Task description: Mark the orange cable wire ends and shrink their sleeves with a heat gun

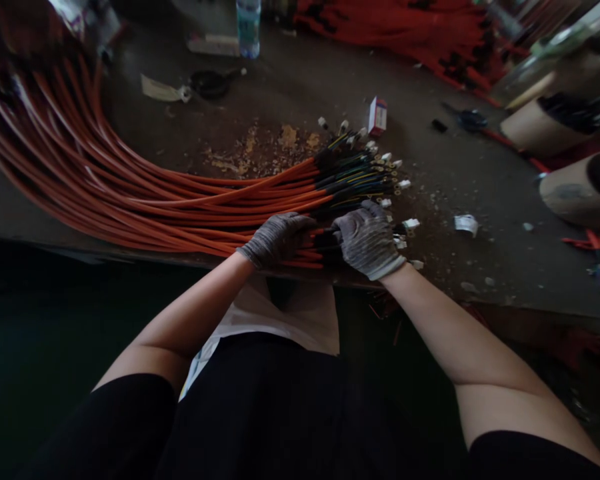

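A thick bundle of orange cables (180,197) sweeps from the upper left across the bench to its front edge. At the right end the cables turn into black sleeves and thin wires (353,180) with white connectors (404,185). My left hand (283,237), in a grey knit glove, is closed around an orange cable near its black sleeve. Just to the right my right hand (367,237), gloved alike, has its fingers closed on the black end of what looks like the same cable. The fingertips of both hands are partly hidden.
Behind the bundle lie black-handled scissors (211,84), a water bottle (249,30), and a small red-and-white box (378,116). Cardboard tubes (575,190) stand at the right, near a crumpled white scrap (466,225). Red cables (395,27) fill the back. Crumbs litter the bench (305,80).
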A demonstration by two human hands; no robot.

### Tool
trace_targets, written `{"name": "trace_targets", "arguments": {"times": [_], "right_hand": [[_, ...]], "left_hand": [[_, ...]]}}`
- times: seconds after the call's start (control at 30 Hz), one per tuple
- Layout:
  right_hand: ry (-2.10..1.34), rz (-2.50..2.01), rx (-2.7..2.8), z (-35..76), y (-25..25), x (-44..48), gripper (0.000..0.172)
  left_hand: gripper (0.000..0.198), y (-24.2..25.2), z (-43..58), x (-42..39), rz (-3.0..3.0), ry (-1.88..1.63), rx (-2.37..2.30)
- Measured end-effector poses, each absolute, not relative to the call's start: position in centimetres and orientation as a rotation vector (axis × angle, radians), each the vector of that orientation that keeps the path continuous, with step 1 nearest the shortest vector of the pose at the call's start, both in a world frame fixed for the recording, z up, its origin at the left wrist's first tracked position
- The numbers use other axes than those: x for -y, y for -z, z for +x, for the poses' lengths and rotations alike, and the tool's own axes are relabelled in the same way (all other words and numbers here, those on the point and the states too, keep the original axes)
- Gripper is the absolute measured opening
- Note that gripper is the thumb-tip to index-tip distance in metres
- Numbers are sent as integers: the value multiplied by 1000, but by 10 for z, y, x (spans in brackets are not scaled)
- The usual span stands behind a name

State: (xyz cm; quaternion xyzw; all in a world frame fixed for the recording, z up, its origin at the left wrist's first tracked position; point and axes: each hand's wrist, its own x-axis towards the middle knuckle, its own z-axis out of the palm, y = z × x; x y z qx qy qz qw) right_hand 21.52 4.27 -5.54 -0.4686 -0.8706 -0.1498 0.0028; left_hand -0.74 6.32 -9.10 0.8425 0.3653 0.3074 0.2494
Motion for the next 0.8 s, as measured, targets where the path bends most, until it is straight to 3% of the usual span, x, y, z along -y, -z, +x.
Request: {"name": "trace_targets", "arguments": {"times": [0.47, 0.8], "right_hand": [[365, -1399, 2740, 200, 53, -48, 30], [70, -1611, 2328, 286, 96, -47, 31]], "left_hand": [[28, 94, -7, -68, 2195, -803, -1042], [36, 45, 6, -64, 2633, 155, -1232]]}}
